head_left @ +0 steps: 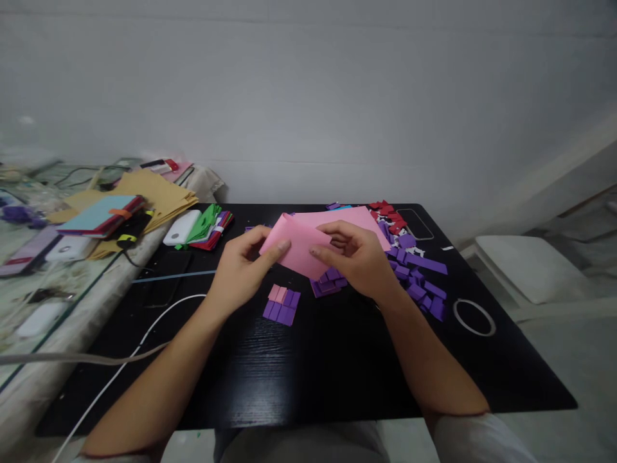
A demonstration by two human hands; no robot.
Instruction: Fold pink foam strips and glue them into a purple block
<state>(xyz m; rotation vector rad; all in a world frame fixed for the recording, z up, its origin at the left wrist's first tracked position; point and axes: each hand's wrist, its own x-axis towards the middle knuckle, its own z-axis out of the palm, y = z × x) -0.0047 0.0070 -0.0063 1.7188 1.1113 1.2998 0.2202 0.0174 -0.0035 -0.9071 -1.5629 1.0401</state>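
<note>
A folded sheet of pink paper (301,243) is held up between both hands above the black table. My left hand (245,260) pinches its left side, thumb in front and fingers behind. On the right side, my right hand (354,254) grips it with the thumb pressed on the front; its other fingers are partly hidden behind the paper. Flat pink paper (359,222) lies on the table behind. Below the hands sits a small square of purple and pink folded pieces (283,305). A stack of purple pieces (329,283) is under the held paper.
Many loose purple pieces (419,283) and red pieces (388,215) spread on the right, near a white ring (474,317). Green paper bundles (206,225) lie at the back left. A white cable (144,337) crosses the table's left side. A white stool (525,267) stands at right.
</note>
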